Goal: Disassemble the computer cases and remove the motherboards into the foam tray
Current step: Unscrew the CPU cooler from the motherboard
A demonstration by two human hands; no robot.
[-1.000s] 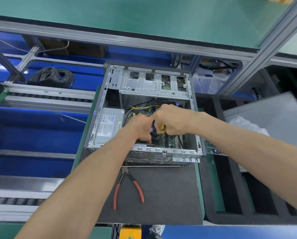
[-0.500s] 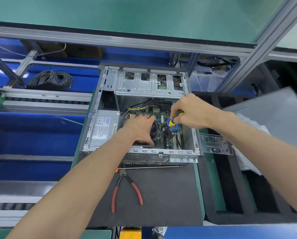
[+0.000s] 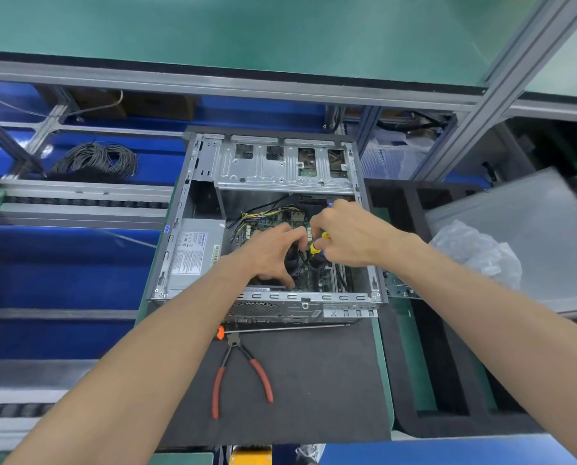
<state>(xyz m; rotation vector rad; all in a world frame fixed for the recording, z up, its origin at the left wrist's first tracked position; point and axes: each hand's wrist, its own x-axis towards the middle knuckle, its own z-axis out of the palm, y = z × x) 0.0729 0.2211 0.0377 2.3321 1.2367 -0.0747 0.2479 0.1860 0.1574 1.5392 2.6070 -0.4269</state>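
At the far left, a coil of black cable point(image 3: 96, 161) is lying on a blue shelf behind the conveyor rails. Nearer the middle, the computer case point(image 3: 267, 229) is lying on its side on the dark mat point(image 3: 314, 380) of the table, with its open side facing up. Its long axis is running away from the viewer, and the perforated rear panel is pointing toward the viewer. The grey power supply point(image 3: 193, 250) is sitting in the left part of the case. In front of the case, red-handled pliers point(image 3: 240, 374) are lying on the mat with the handles spread toward the viewer, and a thin metal rod with an orange end point(image 3: 280, 328) is lying just beside the rear panel, across the mat.

Inside the case, the left hand point(image 3: 270, 253) is being held over the black fan with its fingers curled down around it. The green motherboard point(image 3: 310, 276) is still lying flat on the floor of the case, partly hidden under both hands. The right hand point(image 3: 351, 236) is gripping a yellow-handled screwdriver point(image 3: 317, 245), which is pointing down at the board.

To the right, the black foam tray point(image 3: 448, 380) is standing beside the mat, and a grey panel point(image 3: 532, 236) with a clear plastic bag point(image 3: 478, 253) is lying farther right.
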